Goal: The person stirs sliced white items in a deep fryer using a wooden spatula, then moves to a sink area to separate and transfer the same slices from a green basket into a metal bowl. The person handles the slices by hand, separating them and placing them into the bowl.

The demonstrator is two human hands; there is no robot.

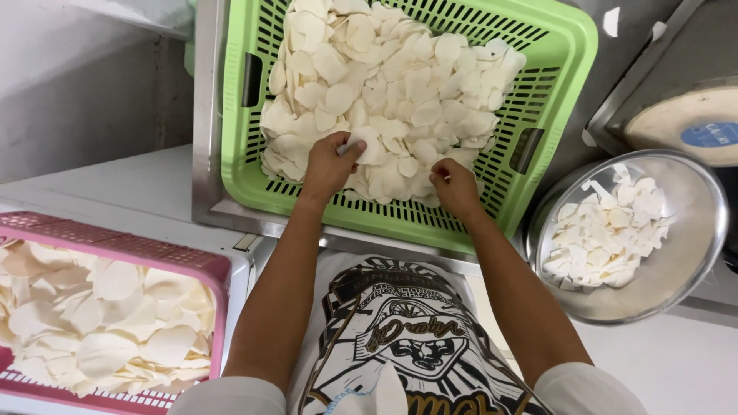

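Left hand: the left hand (329,165) reaches into the green basket (570,46), fingers pinched around one pale slice (360,144) at the near edge of the heap
Right hand: the right hand (455,187) rests curled on the slices just beside the left; thumb and fingers are drawn together, but whether they grip a slice I cannot tell
Heap in hand: white, thin, roundish slices (392,84) of some root or chip fill most of the green basket, piled deepest toward the far side
Basket's seat: it sits in a steel tray (206,115) on the counter, directly ahead of the person
Steel bowl: a round steel bowl (696,253) to the right holds a small pile of broken, irregular pieces (603,234)
Pink basket: a pink basket (131,250) at the left holds larger, whole slices (100,315), roughly half full
Progress, judged: sorting looks well underway, since both side containers already hold slices, yet the green basket remains heavily loaded, so most of the heap is left to go through
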